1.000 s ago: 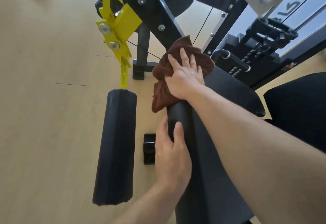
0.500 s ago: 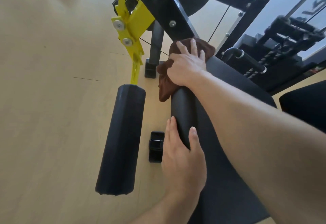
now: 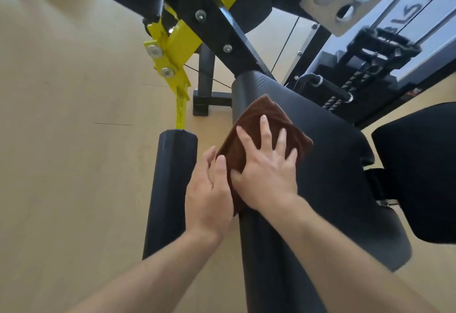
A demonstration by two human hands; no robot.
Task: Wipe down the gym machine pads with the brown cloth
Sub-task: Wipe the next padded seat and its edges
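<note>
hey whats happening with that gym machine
A person is wiping a gym machine's black seat pad with a brown cloth. The right hand lies flat, fingers spread, pressing the cloth onto the pad's rounded left edge. The left hand sits beside it at the cloth's lower left edge. A black roller pad on a yellow arm hangs to the left, with no cloth on it.

Seat pad (image 3: 333,164): centre, running 12 to 6 o'clock.
Cloth (image 3: 251,125): on the pad's left edge, under my right hand (image 3: 266,177).
My left hand (image 3: 209,194): touching the cloth at its 9 o'clock.
Roller pad (image 3: 170,189): left of the seat pad, apart.
Bracket (image 3: 170,48): 12 o'clock of the roller.
Second pad (image 3: 419,169): 3 o'clock.
</note>
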